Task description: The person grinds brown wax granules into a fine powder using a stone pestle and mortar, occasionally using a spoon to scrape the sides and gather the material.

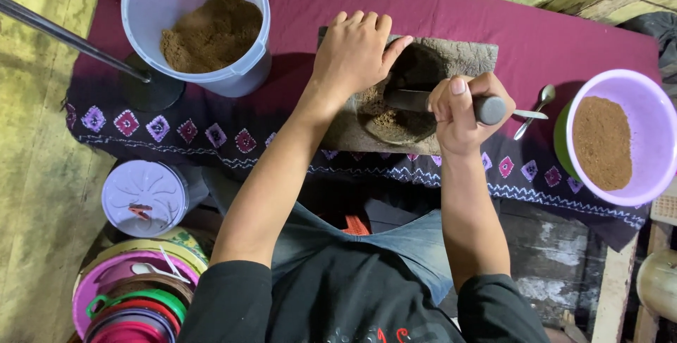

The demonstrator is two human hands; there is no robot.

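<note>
Two hands at the stone mortar [451,57] on a maroon cloth [493,19]: left hand [352,50] spread on its rim, right hand [462,114] fisted round the pestle [486,108]; plank floor [42,174] around.

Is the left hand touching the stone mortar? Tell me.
Touching: the head view shows the left hand pressed flat on the stone mortar rim, thumb inside.
</note>
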